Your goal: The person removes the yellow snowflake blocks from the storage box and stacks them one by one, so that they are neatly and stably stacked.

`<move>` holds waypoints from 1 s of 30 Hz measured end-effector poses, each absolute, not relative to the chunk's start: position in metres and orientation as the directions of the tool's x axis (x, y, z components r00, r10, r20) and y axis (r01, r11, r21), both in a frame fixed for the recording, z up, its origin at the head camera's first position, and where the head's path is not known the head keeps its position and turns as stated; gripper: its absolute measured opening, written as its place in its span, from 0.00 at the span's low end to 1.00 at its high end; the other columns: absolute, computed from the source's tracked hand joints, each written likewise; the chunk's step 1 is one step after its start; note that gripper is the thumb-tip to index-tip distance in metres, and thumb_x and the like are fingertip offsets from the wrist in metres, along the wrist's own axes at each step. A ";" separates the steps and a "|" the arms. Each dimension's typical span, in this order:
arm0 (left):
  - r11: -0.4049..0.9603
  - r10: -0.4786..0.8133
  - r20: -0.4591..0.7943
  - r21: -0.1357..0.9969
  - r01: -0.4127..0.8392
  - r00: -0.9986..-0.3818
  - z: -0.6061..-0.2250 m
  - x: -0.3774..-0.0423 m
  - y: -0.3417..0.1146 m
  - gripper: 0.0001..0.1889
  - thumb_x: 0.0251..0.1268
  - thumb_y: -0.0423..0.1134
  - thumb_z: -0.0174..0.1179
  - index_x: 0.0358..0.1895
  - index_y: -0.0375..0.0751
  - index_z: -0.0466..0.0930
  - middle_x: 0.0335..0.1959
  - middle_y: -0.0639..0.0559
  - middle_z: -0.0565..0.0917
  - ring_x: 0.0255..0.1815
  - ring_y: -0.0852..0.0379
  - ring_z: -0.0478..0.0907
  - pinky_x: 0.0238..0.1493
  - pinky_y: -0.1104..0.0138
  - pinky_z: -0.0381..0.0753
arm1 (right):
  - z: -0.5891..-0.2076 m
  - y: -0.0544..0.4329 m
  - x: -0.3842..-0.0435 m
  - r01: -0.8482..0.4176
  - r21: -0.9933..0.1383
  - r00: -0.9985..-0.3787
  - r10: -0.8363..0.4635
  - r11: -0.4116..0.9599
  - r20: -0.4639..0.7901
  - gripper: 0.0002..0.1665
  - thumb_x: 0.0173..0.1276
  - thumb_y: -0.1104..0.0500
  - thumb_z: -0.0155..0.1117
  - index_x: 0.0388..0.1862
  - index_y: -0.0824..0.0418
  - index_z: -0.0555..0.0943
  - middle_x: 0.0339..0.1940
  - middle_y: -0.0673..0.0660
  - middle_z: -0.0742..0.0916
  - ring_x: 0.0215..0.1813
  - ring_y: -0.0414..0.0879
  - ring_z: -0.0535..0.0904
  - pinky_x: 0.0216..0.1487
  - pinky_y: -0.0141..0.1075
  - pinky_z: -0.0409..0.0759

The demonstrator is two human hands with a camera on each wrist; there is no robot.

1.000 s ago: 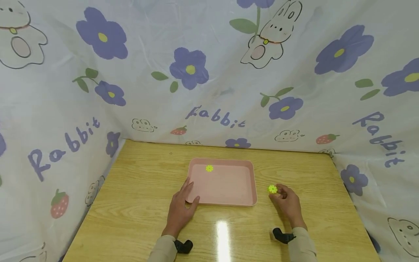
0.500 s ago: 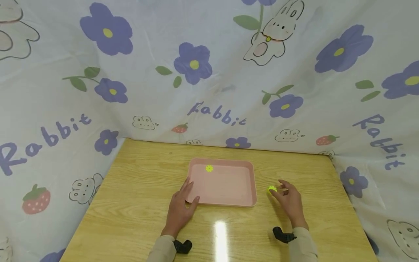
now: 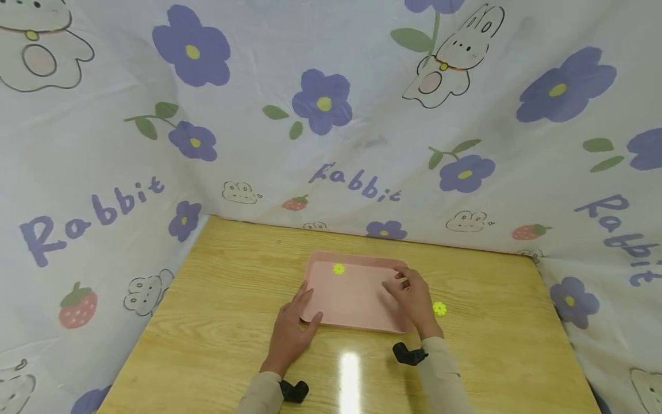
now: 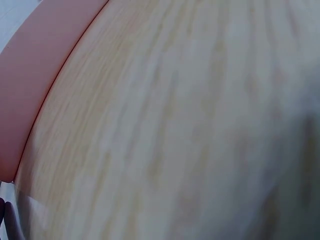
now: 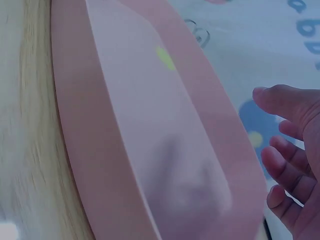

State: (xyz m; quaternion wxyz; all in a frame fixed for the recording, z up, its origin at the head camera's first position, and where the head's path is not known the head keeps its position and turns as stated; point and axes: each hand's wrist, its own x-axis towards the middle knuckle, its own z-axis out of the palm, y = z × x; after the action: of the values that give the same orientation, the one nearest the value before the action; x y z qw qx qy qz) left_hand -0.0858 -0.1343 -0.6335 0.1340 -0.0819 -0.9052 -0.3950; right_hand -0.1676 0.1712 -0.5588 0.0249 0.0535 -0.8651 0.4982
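A shallow pink rectangular tray (image 3: 351,293) lies on the table in the head view. One yellow-green flower-shaped piece (image 3: 338,268) is inside it near the far wall. My left hand (image 3: 291,336) rests at the tray's near left corner, fingers fairly straight along the left side and thumb at the front rim. Over the tray's right end hovers my right hand (image 3: 415,299), its thumb and fingers apart and loosely bent, with nothing between them in the right wrist view. Right of that hand, a second flower-shaped piece (image 3: 439,309) lies on the wood, possibly stacked on another.
The wooden table (image 3: 233,276) meets a white cloth (image 3: 248,155) printed with rabbits and purple flowers at the back and both sides. A bright light reflection crosses the tabletop in front of the tray. Each wrist wears a black camera mount (image 3: 408,353).
My right hand has let go of the flower-shaped piece on the right and moved left over the tray. The piece stays on the table. The left hand keeps its place, while the head view shifts slightly.
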 end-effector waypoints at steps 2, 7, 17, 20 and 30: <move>0.676 0.041 0.316 0.690 0.260 -0.948 -0.634 -0.086 -0.135 0.32 0.76 0.54 0.61 0.77 0.46 0.70 0.82 0.54 0.61 0.74 0.47 0.71 0.70 0.41 0.68 | -0.561 0.156 -0.173 -0.161 -0.858 -0.987 -0.105 0.488 0.125 0.28 0.67 0.60 0.76 0.64 0.67 0.81 0.50 0.64 0.83 0.42 0.52 0.79 0.43 0.42 0.81; 0.683 0.045 0.321 0.682 0.263 -0.946 -0.635 -0.088 -0.137 0.32 0.76 0.55 0.60 0.77 0.46 0.70 0.83 0.55 0.61 0.74 0.48 0.71 0.70 0.41 0.68 | -0.566 0.126 -0.181 -0.183 -0.838 -0.981 -0.150 0.514 0.123 0.29 0.65 0.58 0.78 0.63 0.65 0.83 0.49 0.61 0.85 0.40 0.49 0.81 0.42 0.41 0.83; 0.700 0.065 0.322 0.660 0.273 -0.945 -0.632 -0.091 -0.137 0.32 0.77 0.55 0.59 0.77 0.47 0.69 0.83 0.55 0.60 0.72 0.48 0.73 0.69 0.41 0.69 | -0.570 0.091 -0.194 -0.121 -0.864 -0.980 -0.199 0.488 0.024 0.29 0.68 0.56 0.76 0.66 0.63 0.82 0.50 0.59 0.85 0.43 0.49 0.81 0.44 0.45 0.84; 0.699 0.061 0.314 0.664 0.265 -0.947 -0.632 -0.090 -0.136 0.32 0.76 0.56 0.59 0.77 0.48 0.69 0.83 0.57 0.60 0.69 0.46 0.75 0.68 0.41 0.71 | -0.574 0.083 -0.200 -0.127 -0.866 -0.978 -0.207 0.484 0.028 0.28 0.67 0.58 0.77 0.64 0.63 0.83 0.49 0.61 0.85 0.44 0.51 0.82 0.47 0.48 0.84; 0.694 0.052 0.283 0.679 0.238 -0.958 -0.629 -0.091 -0.140 0.33 0.76 0.57 0.59 0.78 0.50 0.68 0.83 0.59 0.59 0.69 0.49 0.75 0.70 0.44 0.71 | -0.590 0.054 -0.220 -0.154 -0.804 -0.984 -0.167 0.575 0.069 0.18 0.64 0.62 0.78 0.50 0.67 0.87 0.41 0.61 0.87 0.39 0.52 0.80 0.45 0.49 0.81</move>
State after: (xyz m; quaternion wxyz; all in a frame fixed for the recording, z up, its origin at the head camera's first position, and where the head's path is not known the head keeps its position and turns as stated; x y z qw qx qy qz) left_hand -0.0915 -0.1403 -0.6291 0.1216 -0.0794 -0.9124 -0.3827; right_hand -0.2196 0.0540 -0.5899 -0.0073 0.0904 -0.8874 0.4520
